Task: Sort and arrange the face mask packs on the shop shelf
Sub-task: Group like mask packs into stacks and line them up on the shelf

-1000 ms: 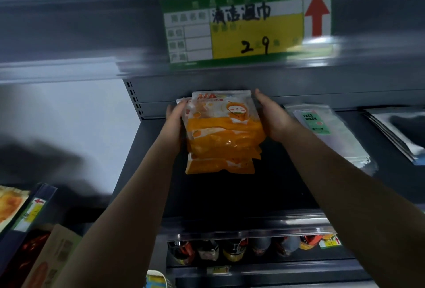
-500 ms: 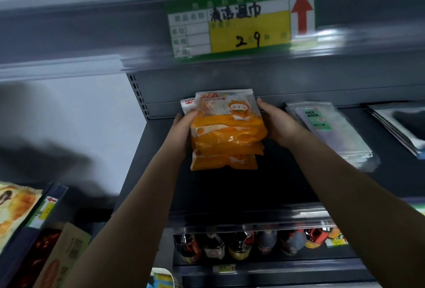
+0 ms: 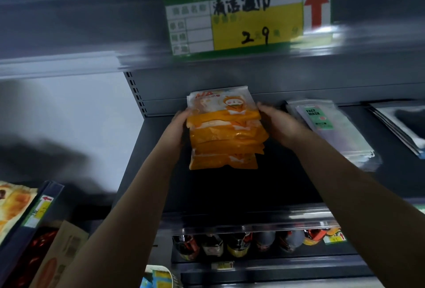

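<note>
At about 8 o'clock in the view, snack packets [image 3: 13, 209] lie on a neighbouring rack, with a small price tag [image 3: 40, 210] clipped to its edge and a brown carton [image 3: 57, 257] below. Moving toward the centre, the left hand [image 3: 178, 124] presses flat against the left side of a stack of orange face mask packs [image 3: 224, 133]; its fingers look mostly straight along the stack's edge, though their tips are hidden behind the packs. The stack rests on the dark shelf [image 3: 218, 191], toward the back wall, its packs fanned slightly so each lower one pokes out nearer the viewer. The top pack shows a white panel with a cartoon figure. At 12 o'clock, on the rail of the shelf above, hangs a green and yellow price label [image 3: 234, 21] with handwritten characters, the figures 2 and 9, and a red arrow pointing up. The right hand [image 3: 279, 124] cups the stack's right side, fingers gently bent against it. At 3 o'clock from the stack, just beside the right hand, a pile of clear packs marked FACE MASK [image 3: 326, 131] lies on the same shelf. Farther right, at the frame's edge, sit silver packs [image 3: 404, 126]. Down at 6 o'clock, bottles [image 3: 236, 244] line the shelf beneath.
</note>
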Motion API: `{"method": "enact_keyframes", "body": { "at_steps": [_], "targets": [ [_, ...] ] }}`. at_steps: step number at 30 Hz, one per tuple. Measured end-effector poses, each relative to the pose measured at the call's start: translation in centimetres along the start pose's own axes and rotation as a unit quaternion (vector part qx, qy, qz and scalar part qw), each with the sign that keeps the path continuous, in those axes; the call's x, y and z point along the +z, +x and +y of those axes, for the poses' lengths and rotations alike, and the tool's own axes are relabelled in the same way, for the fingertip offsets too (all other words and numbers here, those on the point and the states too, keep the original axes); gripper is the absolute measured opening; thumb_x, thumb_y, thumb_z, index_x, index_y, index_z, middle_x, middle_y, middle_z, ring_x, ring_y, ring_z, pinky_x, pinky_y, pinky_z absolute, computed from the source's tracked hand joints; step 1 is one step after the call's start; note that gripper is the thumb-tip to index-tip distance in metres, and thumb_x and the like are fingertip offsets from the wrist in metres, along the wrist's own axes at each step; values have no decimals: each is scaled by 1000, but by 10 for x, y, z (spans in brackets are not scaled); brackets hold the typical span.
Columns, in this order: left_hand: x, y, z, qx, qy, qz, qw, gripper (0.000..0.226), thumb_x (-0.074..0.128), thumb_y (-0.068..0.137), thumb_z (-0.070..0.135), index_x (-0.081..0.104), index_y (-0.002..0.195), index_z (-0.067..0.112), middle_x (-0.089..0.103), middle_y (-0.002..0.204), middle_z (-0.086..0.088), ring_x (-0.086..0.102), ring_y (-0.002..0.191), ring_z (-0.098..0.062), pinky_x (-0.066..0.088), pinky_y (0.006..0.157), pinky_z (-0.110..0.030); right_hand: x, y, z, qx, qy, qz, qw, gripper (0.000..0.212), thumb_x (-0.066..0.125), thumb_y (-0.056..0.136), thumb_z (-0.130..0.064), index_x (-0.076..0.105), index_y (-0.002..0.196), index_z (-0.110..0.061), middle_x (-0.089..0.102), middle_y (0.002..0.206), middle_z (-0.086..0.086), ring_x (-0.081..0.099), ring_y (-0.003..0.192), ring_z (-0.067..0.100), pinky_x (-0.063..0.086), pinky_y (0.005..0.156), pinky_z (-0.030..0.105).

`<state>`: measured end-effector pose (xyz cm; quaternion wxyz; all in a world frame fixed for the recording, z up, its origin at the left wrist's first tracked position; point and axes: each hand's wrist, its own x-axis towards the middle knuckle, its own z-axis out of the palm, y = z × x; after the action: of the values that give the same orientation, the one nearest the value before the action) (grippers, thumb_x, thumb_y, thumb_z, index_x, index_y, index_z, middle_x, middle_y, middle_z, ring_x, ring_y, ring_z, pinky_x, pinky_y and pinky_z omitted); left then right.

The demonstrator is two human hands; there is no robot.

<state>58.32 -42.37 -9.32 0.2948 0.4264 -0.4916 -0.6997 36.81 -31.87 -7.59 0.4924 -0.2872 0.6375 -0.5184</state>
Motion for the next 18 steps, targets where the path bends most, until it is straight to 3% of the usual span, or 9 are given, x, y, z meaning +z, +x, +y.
{"method": "enact_keyframes", "body": {
  "at_steps": [1, 3, 5, 9, 14, 17, 18],
  "targets": [
    [-4, -4, -7, 1, -7, 2, 1000, 67, 56, 78, 62, 50, 133, 24, 61, 125, -6, 58, 114, -28, 48, 94, -44, -4, -1, 7, 13, 2, -5, 1000, 92, 69, 59, -69, 47, 136, -23, 58, 132, 2, 53, 122, 23, 38, 106, 46],
    [-8, -7, -20, -16, -40, 0, 999, 52, 53, 86, 54, 57, 127, 23, 64, 120, -6, 59, 113, -28, 51, 89, -41, -7, -6, 18, 26, -1, -18, 1000, 72, 56, 76, -66, 48, 135, -26, 58, 132, 1, 53, 121, 22, 43, 98, 41],
    [-4, -13, -27, -32, -65, -8, 997, 52, 56, 84, 54, 58, 126, 23, 66, 120, -7, 61, 112, -30, 52, 90, -46, -7, -8, 24, 29, 14, -19, 999, 51, 43, 90, -56, 53, 131, -27, 59, 129, 1, 54, 119, 22, 47, 91, 38],
    [13, -24, -27, -28, -103, -61, 992, 45, 46, 92, 53, 56, 127, 25, 67, 120, -8, 64, 107, -30, 54, 86, -47, 4, -18, 20, 18, 46, -29, 998, 40, 39, 94, -53, 63, 114, -28, 67, 118, 2, 61, 108, 21, 49, 92, 41],
    [24, -29, -20, -33, -113, -48, 992, 45, 45, 93, 51, 54, 128, 25, 67, 118, -10, 66, 102, -30, 57, 75, -43, 10, -24, 17, 34, 109, -7, 993, 51, 26, 96, -57, 62, 113, -25, 68, 111, 4, 63, 101, 21, 51, 83, 38],
    [24, -31, -18, -33, -99, -44, 994, 48, 48, 89, 55, 55, 127, 25, 68, 117, -9, 66, 102, -30, 56, 80, -44, 12, -26, 17, 28, 78, -12, 996, 58, 32, 90, -66, 56, 126, -28, 64, 122, 3, 60, 110, 21, 46, 97, 43],
    [22, -31, -19, -25, -91, -41, 995, 54, 51, 87, 57, 53, 130, 25, 65, 121, -8, 64, 107, -30, 54, 85, -46, 10, -28, 19, 12, 59, 13, 998, 69, 40, 82, -73, 48, 135, -28, 59, 131, 1, 56, 118, 21, 41, 103, 44]
  ]
}}
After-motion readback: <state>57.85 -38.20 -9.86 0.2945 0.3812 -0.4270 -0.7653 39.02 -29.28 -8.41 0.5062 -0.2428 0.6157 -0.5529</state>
